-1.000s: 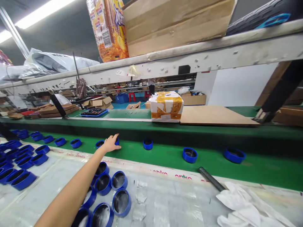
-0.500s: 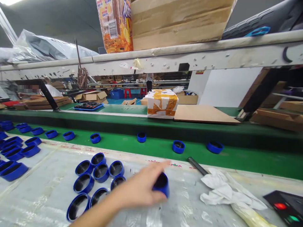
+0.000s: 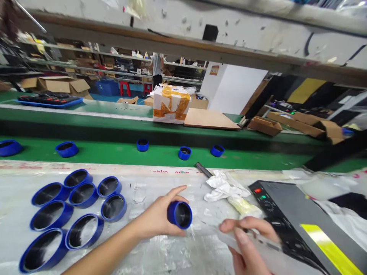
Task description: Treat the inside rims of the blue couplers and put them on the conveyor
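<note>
My left hand (image 3: 159, 215) is wrapped round a blue cap (image 3: 180, 214), its dark open side turned toward the right. My right hand (image 3: 248, 244) comes up from the lower right with fingers pinched on a thin clear strip (image 3: 258, 244), blurred by motion. The two hands are close together over the plastic-covered table (image 3: 160, 252). A cluster of several blue caps (image 3: 71, 214) lies open side up to the left of my left hand.
A crumpled white rag (image 3: 226, 187) and a black rod (image 3: 203, 169) lie ahead. A grey machine (image 3: 298, 217) with red and green lights sits at the right. More blue caps (image 3: 185, 152) ride the green belt (image 3: 120, 152). A taped box (image 3: 171, 103) and cardboard sheet (image 3: 210, 119) sit beyond.
My left hand drew back from the green belt with a blue cap and brought it over the table. My right hand came into view. The view swung right and down.
</note>
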Motion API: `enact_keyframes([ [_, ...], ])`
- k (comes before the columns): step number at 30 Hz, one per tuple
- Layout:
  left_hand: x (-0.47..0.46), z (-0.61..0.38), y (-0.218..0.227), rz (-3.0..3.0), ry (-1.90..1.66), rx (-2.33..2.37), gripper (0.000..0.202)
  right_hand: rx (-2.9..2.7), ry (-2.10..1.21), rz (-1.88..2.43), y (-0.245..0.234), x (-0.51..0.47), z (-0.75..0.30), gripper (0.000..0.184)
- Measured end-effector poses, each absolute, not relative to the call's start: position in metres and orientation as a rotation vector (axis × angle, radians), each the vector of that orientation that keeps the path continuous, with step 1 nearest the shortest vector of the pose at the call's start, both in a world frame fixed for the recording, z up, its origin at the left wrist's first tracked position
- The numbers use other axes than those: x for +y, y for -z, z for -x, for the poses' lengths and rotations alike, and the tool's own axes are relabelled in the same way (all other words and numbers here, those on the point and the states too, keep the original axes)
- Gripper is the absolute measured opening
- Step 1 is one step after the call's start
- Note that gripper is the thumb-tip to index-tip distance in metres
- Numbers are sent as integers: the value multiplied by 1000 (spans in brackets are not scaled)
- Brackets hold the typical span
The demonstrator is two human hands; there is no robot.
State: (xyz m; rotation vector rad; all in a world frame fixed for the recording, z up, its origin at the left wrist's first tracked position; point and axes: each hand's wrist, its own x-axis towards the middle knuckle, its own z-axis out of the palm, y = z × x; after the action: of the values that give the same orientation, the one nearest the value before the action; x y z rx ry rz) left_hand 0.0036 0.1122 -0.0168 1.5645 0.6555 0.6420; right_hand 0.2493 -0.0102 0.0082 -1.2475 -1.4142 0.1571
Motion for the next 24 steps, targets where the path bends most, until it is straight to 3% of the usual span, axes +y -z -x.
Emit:
enact_keyframes([
  [4, 114, -3, 11, -1503, -605, 617, 113, -1223, -369, 1166, -16, 8, -203, 10],
  [24, 112, -3, 5, -1559, -566, 586, 101, -1286, -481, 1041, -19, 28, -183, 13],
])
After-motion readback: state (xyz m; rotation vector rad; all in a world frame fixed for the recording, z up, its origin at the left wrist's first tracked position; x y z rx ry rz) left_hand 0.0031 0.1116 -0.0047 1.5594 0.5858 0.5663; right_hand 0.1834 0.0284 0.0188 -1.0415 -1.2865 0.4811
